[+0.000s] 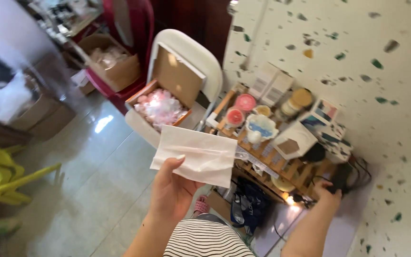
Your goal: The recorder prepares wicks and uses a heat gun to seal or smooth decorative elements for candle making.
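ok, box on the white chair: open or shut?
Open. The box on the chair has its lid tipped up and back, and pink and white wrapped pieces show inside.

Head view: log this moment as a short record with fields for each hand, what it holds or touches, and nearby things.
left hand: raised, pinching a white tissue sheet by its lower edge
right hand: stretched out to a dark object on the wooden shelf; grip unclear
chair: white folding chair carrying an open cardboard box of pink and white pieces
shelf items: two pink round tins, a blue-and-white dish, white boxes
floor: pale glossy tiles
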